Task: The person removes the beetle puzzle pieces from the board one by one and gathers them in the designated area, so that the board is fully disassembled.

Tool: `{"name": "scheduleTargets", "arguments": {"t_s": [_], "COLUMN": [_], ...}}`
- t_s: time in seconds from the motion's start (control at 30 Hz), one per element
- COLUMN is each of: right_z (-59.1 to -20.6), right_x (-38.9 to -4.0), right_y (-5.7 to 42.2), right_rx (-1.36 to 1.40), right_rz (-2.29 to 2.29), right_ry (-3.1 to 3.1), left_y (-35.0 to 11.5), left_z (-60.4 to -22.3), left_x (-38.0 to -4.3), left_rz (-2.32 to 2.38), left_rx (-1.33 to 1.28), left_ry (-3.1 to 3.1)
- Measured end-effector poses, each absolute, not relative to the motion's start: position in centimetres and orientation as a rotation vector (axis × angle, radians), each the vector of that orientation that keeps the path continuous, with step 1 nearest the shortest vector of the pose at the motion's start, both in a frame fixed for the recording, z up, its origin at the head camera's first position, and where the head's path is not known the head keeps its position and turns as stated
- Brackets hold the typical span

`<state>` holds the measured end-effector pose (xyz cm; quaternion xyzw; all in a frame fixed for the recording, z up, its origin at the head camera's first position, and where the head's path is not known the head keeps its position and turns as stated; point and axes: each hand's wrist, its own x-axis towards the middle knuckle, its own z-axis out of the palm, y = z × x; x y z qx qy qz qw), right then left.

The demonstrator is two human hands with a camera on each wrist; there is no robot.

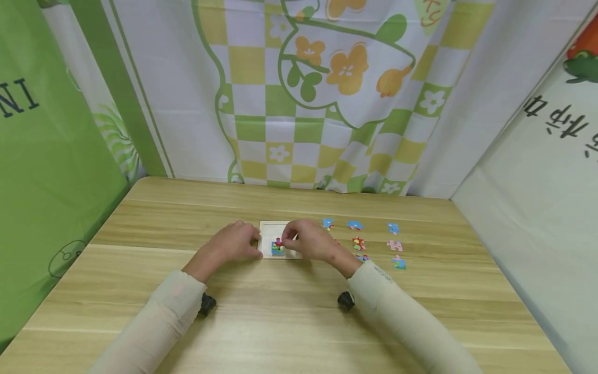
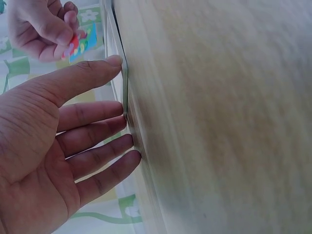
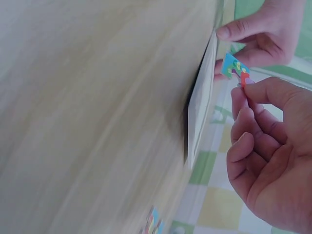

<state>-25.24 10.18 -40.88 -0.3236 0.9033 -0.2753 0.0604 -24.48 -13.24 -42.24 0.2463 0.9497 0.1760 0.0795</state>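
Observation:
My right hand [image 1: 312,240] pinches a blue, green and red jigsaw puzzle piece [image 3: 235,66] between thumb and index finger, the other fingers loosely curled. In the right wrist view the piece is raised above a shallow, pale puzzle tray [image 3: 200,105] and tilted. In the head view it appears over the tray's near left part. My left hand [image 1: 229,243] is at the tray's left side. Its nearly straight fingers and thumb [image 2: 92,73] touch the tray edge in the left wrist view. My right hand hides the tray's right part.
Several loose puzzle pieces lie right of the tray, among them a pink one [image 1: 394,245], a red one [image 1: 358,243] and a blue one [image 1: 393,228]. My right forearm partly covers some. A patterned curtain [image 1: 252,93] hangs behind the wooden table [image 1: 275,322].

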Motion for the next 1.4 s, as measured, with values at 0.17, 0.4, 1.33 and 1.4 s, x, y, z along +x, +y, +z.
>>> {"name": "scheduleTargets", "arguments": {"t_s": [0.17, 0.4, 1.33, 1.4], "right_z": [-40.6, -40.5, -41.9, -42.0], "right_x": [-25.0, -24.3, -24.4, -24.4], "right_y": [12.6, 16.8, 22.0, 22.1], "right_rx": [-0.962, -0.914, -0.821, -0.806], "right_rz": [-0.898, -0.928, -0.859, -0.855], "right_ry": [2.699, 2.706, 2.656, 2.672], "left_y": [-13.3, -13.4, -13.2, -13.2], "left_z": [-42.3, -42.2, -42.0, -42.0], "left_x": [-24.3, -23.9, -23.3, -23.3], "left_rz": [0.505, 0.523, 0.549, 0.557], "left_rx": [0.746, 0.737, 0.776, 0.792], "left_ry": [2.838, 2.833, 2.829, 2.827]}}
